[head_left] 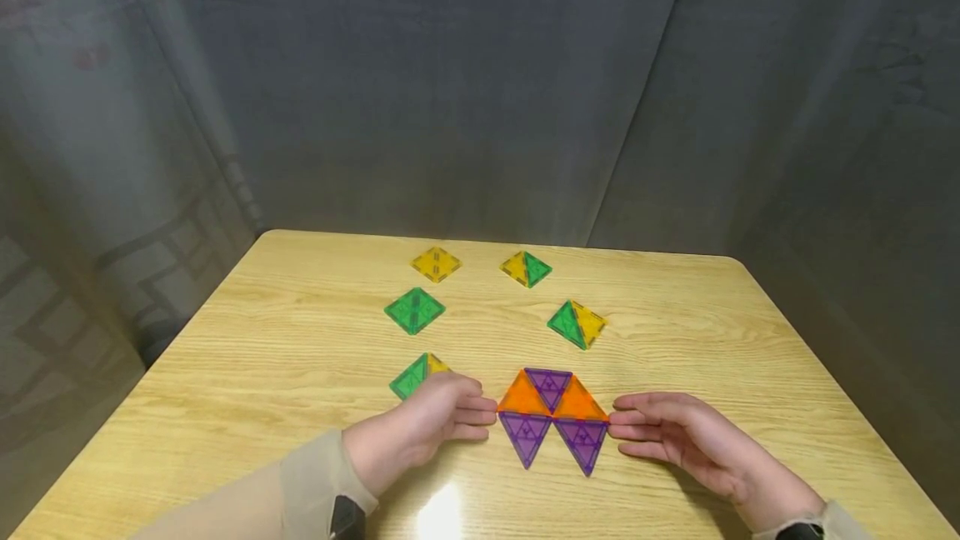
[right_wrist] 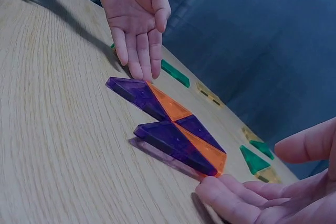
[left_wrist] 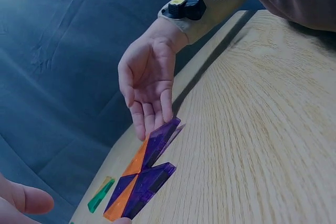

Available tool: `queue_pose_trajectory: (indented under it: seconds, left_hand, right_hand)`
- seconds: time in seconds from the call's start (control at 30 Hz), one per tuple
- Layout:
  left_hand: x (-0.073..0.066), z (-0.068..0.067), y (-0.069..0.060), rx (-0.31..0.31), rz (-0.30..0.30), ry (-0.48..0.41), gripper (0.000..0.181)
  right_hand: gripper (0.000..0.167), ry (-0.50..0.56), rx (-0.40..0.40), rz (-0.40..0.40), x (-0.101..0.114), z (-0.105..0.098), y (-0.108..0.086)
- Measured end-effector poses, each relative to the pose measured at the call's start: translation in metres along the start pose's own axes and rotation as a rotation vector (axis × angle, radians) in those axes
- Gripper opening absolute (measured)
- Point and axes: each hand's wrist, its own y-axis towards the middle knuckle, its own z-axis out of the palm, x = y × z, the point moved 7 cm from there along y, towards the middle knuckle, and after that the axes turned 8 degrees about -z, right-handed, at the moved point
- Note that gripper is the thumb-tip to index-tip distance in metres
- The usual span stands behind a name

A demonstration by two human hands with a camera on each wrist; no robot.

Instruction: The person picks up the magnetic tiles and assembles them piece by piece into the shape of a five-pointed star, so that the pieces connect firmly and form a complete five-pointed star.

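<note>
Purple and orange triangular magnetic tiles lie joined edge to edge. A purple tile [head_left: 549, 387] sits between two orange tiles, the left orange tile [head_left: 522, 397] and the right orange tile [head_left: 579, 402]. Two more purple tiles, one left [head_left: 526, 437] and one right [head_left: 584, 442], point toward me. In the right wrist view, the nearer purple tile [right_wrist: 176, 142] appears raised over its tinted shadow. My left hand [head_left: 442, 419] touches the left corner with straight fingertips. On the opposite side, the straight fingers of my right hand [head_left: 686, 436] touch the right corner.
Paired triangle tiles lie about the wooden table [head_left: 285, 340]: a yellow pair [head_left: 436, 264], a green pair [head_left: 414, 311], and green-yellow pairs at back right [head_left: 527, 269], right [head_left: 577, 324] and beside my left hand [head_left: 410, 376], partly hidden. Grey cloth [head_left: 450, 107] hangs behind.
</note>
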Motion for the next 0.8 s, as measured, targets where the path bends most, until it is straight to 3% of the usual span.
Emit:
queue_pose_trajectory:
  seconds: [0.17, 0.37, 0.47, 0.6, 0.8]
  left_hand:
    - [0.001, -0.001, 0.001, -0.001, -0.004, -0.014, 0.048]
    - [0.003, -0.002, 0.007, -0.011, -0.008, -0.068, 0.016]
    - [0.003, -0.001, 0.011, -0.019, -0.004, -0.080, 0.022]
    - [0.003, 0.001, 0.015, -0.025, 0.018, -0.013, 0.039]
    - [0.001, 0.004, 0.015, -0.050, 0.029, 0.134, 0.036]
  right_hand:
    - [0.042, 0.016, -0.022, -0.020, -0.002, -0.001, 0.003]
    - [0.041, -0.044, -0.050, -0.032, -0.003, -0.001, 0.008]
    - [0.044, -0.077, -0.087, -0.019, -0.004, -0.002, 0.012]
    - [0.044, -0.155, -0.105, -0.005, -0.005, -0.001, 0.016]
    - [0.045, -0.296, -0.109, 0.009, -0.007, 0.001, 0.020]
